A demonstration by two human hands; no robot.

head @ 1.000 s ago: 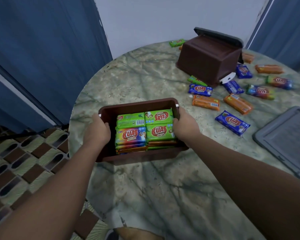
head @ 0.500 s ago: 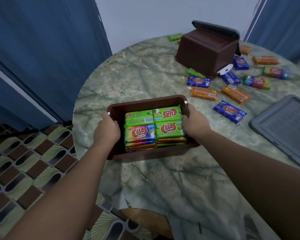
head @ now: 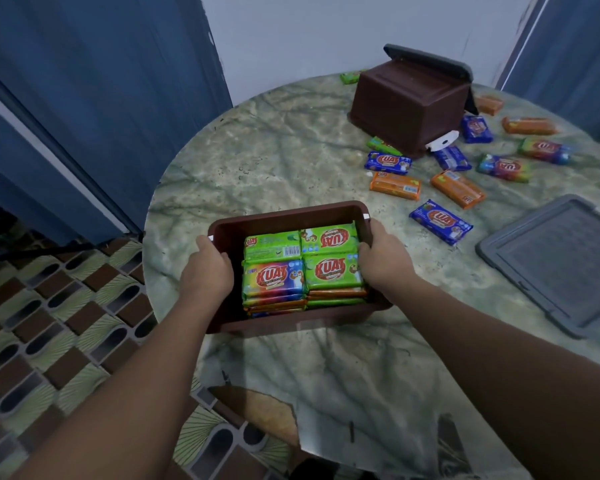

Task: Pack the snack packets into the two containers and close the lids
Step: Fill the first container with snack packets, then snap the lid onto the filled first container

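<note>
A brown open container (head: pixel 284 216) full of stacked green and rainbow snack packets (head: pixel 302 265) sits near the table's left front. My left hand (head: pixel 207 275) grips its left rim and my right hand (head: pixel 383 258) grips its right rim. A second brown container (head: pixel 407 102) lies tipped on its side at the back, its grey lid (head: pixel 430 58) still attached. Several loose blue, orange and rainbow packets (head: pixel 440 221) lie scattered to the right of it. A separate grey lid (head: pixel 561 261) lies flat at the right.
The round marble table (head: pixel 291 154) ends close to the container's left side, with a patterned tile floor (head: pixel 49 323) below. Blue curtains hang at the left and far right. A white roll (head: pixel 442 142) lies by the tipped container.
Both hands keep hold of the filled container. It sits a little further right and forward in view than a second ago, though the camera has also shifted.
</note>
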